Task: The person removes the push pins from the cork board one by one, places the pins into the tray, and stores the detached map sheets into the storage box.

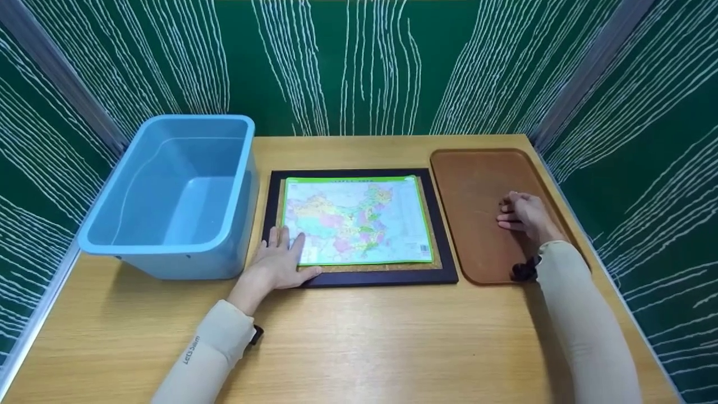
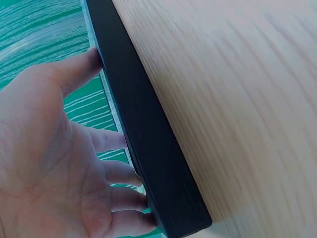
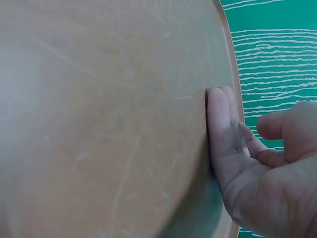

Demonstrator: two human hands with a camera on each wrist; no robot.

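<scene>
Black-framed and backed with cork, the board (image 1: 359,224) lies flat at the middle of the wooden worktop (image 1: 359,336), and everything else sits around it. A colourful map sheet (image 1: 356,220) with a green border lies on the board's cork face. The left hand (image 1: 280,259) rests on the board's near left corner, fingers straight and spread, fingertips on the edge of the map sheet and thumb along the frame; its grip is loose and flat, closed on nothing. The left wrist view shows those fingers (image 2: 119,173) laid against the dark frame (image 2: 148,139). Just right of the board lies a brown tray (image 1: 477,185), and the right hand (image 1: 521,213) rests on its surface with fingers lightly bent, holding nothing; the right wrist view shows fingertips (image 3: 220,119) touching the tray (image 3: 109,119). Just left of the board stands a light blue tub (image 1: 174,196).
</scene>
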